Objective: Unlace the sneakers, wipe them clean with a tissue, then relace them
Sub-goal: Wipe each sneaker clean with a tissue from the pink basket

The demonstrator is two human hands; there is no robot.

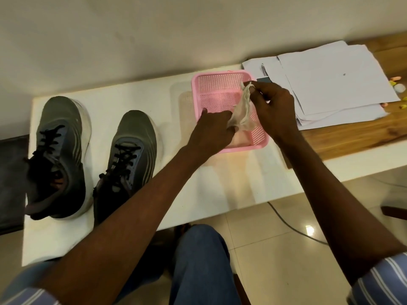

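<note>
Pinching one crumpled tissue (242,113) over the pink basket (220,84), both hands are gripping it: right hand (275,106) at 12 o'clock, left hand (214,128) at 6 (sneakers (92,150) at 9 o'clock).

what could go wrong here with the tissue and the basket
The tissue is thin, crumpled and held by both the left hand and the right hand, so pulling it apart may tear it. The light pink basket might slide or tip if the left hand drags against it. The paper stack lies close beside the right hand and could get knocked.
</note>
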